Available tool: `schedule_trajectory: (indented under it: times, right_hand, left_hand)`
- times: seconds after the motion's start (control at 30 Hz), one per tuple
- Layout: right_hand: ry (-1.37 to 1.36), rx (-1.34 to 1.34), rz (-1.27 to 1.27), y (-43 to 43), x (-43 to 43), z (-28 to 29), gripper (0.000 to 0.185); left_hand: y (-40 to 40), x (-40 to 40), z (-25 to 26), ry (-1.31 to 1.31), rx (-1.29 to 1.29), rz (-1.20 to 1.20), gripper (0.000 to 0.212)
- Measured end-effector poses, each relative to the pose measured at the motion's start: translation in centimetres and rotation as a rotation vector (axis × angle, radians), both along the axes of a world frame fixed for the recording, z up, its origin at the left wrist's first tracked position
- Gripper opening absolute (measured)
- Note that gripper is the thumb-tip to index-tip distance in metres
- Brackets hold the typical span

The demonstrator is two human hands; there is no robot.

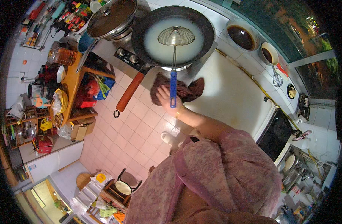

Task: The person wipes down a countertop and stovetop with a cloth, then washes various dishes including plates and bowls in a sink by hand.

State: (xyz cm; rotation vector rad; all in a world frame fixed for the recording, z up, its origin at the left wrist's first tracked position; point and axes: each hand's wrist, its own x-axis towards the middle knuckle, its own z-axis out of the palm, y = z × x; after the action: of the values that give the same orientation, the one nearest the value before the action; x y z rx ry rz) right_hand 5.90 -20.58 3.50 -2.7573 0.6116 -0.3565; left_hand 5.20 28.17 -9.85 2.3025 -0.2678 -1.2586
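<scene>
My right hand [166, 99] rests on a dark brown cloth [196, 87] at the front edge of the stove and worktop. Its fingers are spread over the cloth, and part of the palm is hidden under the blue handle [173, 81] of a wire skimmer. The skimmer's mesh bowl [176, 36] lies upside down above a black wok [208, 33] holding cloudy whitish liquid [157, 51]. A reddish wooden wok handle [130, 91] juts out to the left of the hand. My left hand is out of view.
A lidded pan [112, 21] sits on the left burner, its handle sticking out. Bowls of dark liquid [241, 36] and scissors [277, 79] line the window ledge. A wooden shelf unit [73, 84] stands left; a chair [123, 187] is behind on the tiled floor [131, 126].
</scene>
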Motion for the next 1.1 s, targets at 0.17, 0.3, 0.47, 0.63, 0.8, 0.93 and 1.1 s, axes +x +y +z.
schedule_trajectory:
  times: [0.17,0.3,0.47,0.63,0.8,0.93,1.1]
  right_hand:
    - [0.029,-0.107,-0.115,-4.3,7.1,-2.7,0.042]
    - [0.108,0.007,-0.225,-7.0,8.0,0.0,0.043]
    - [0.097,0.013,-0.300,-9.0,6.8,-0.9,0.036]
    - [0.087,-0.183,-0.359,-7.0,-0.4,-0.2,0.047]
    - [0.159,-0.329,-0.604,-5.9,-3.5,-0.7,0.045]
    - [0.397,-0.331,-0.654,-4.4,1.9,-0.8,0.042]
    - [0.327,-0.293,-0.554,-3.6,10.1,-1.2,0.044]
  left_hand:
    - [-3.9,6.6,2.6,0.025,-0.269,0.130,0.047]
    - [0.5,9.0,1.6,-0.060,-0.283,0.218,0.041]
    - [9.3,9.2,0.2,-0.065,0.024,0.110,0.039]
    - [14.7,8.4,-2.6,0.013,0.145,0.067,0.038]
    - [13.2,10.0,-3.8,0.020,0.073,0.020,0.037]
    - [7.5,13.4,-1.8,-0.052,-0.084,-0.060,0.036]
    - [-3.9,18.2,5.9,-0.115,-0.270,-0.272,0.035]
